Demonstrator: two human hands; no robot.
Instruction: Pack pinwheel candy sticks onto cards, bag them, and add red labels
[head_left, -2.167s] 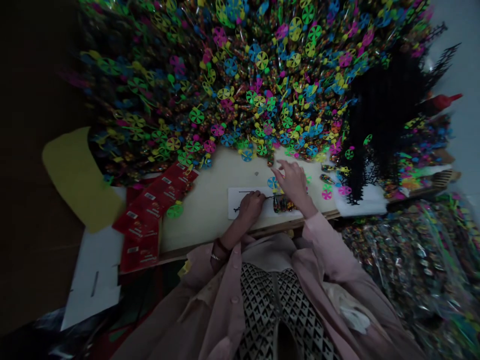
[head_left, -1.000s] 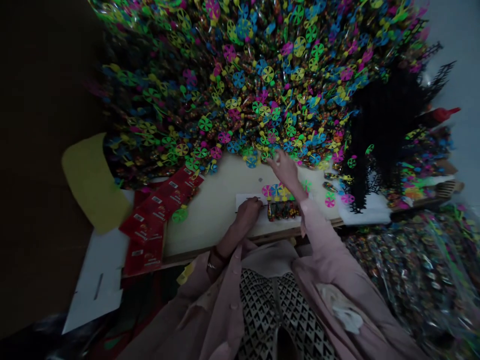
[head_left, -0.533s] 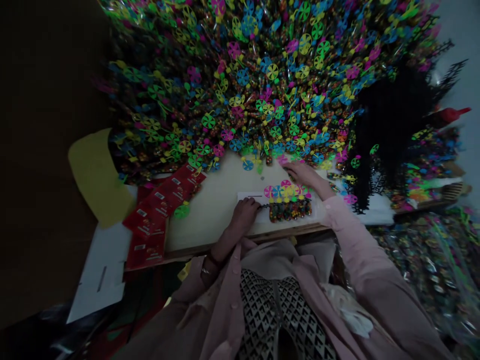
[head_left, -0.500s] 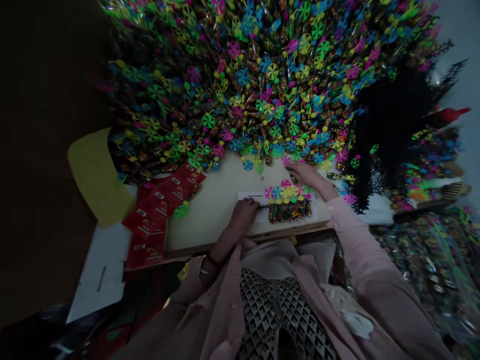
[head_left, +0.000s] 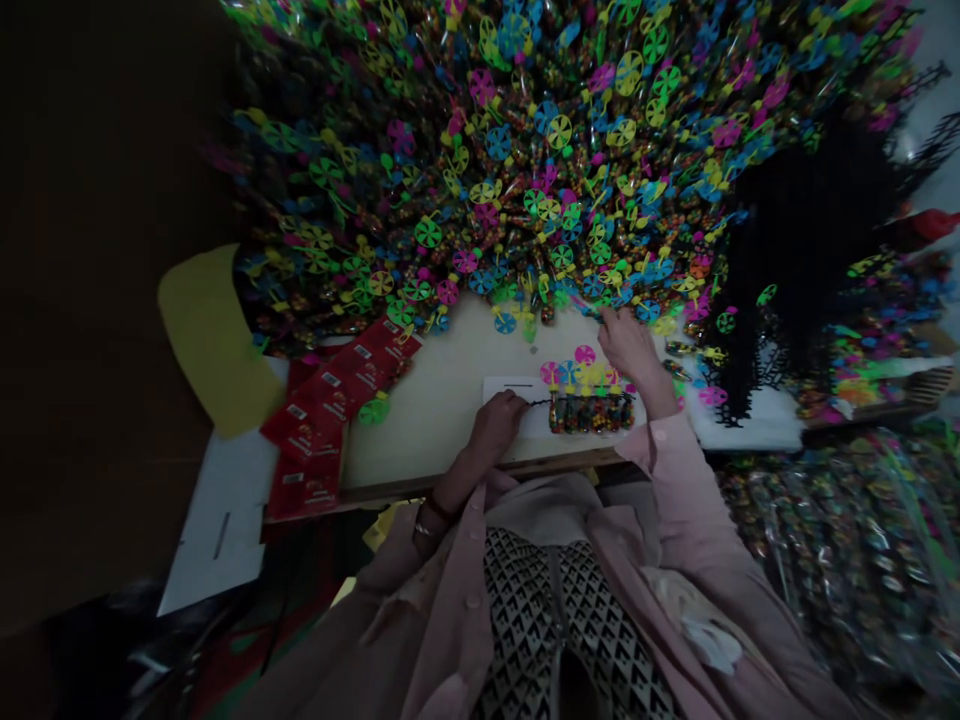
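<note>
My left hand point(head_left: 499, 422) pinches the end of a thin black plastic strip point(head_left: 538, 402), low over a white slotted card point(head_left: 517, 385). Along that strip sits a row of several small clear tubes point(head_left: 591, 414) filled with colourful beads or candies, their pink, blue and yellow pinwheel tops point(head_left: 589, 374) pointing away from me. My right hand point(head_left: 634, 350) is beyond the row at the near edge of the heap of similar tubes point(head_left: 480, 190). Its fingers are bent round what seems to be one pinwheel tube, mostly hidden and blurred.
Red printed cards point(head_left: 334, 400) lie fanned at the table's left, near a yellow sheet point(head_left: 210, 335) and a white slotted board point(head_left: 217, 530). A tangle of black strips point(head_left: 802, 250) lies right. Bagged filled tubes point(head_left: 832, 540) lie below right. The wooden table edge point(head_left: 420, 487) faces me.
My right hand has gone back and forth between the row and the heap, and the row of tubes has come into full view. My left hand stays at the strip's end. The camera view has shifted.
</note>
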